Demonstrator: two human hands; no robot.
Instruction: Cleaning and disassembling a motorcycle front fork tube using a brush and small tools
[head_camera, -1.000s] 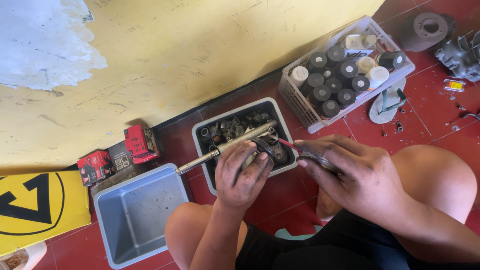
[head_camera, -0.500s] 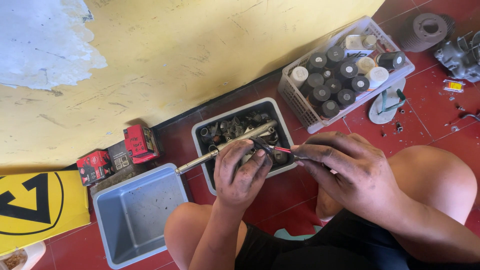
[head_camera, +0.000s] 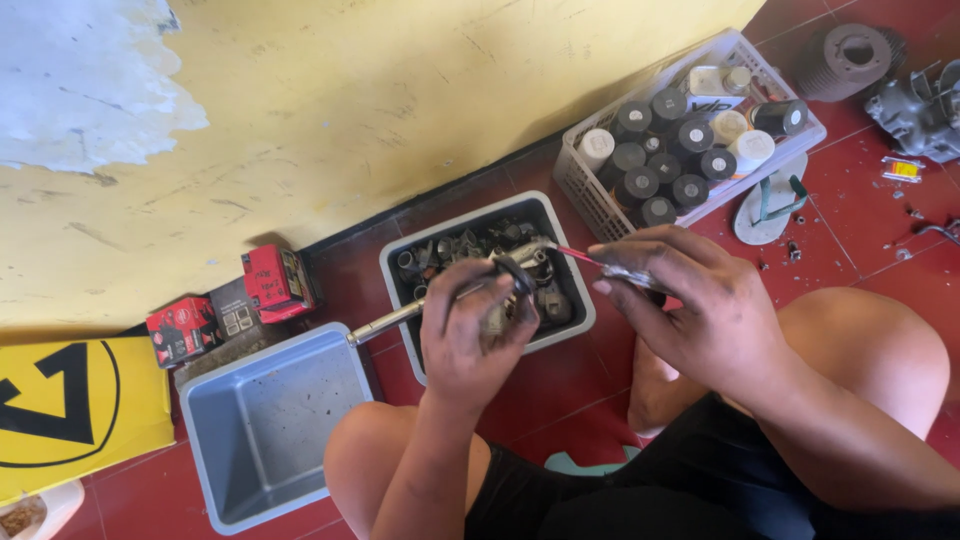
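A: Where does the long metal tool sit?

B: It runs from the left hand out toward eight o'clock, its far end over the rim of the empty grey tub. That hand is curled tight around its near end, with a dark ring-shaped part against the fingers.

A: And the right hand?

B: At three o'clock of the left, pinching a small red-handled tool whose tip points at the ring.

A: What lies beneath?

B: A grey bin of metal parts. At one o'clock stands a white basket of capped bottles, with a sandal beside it. Red boxes lean on the yellow wall at nine o'clock.
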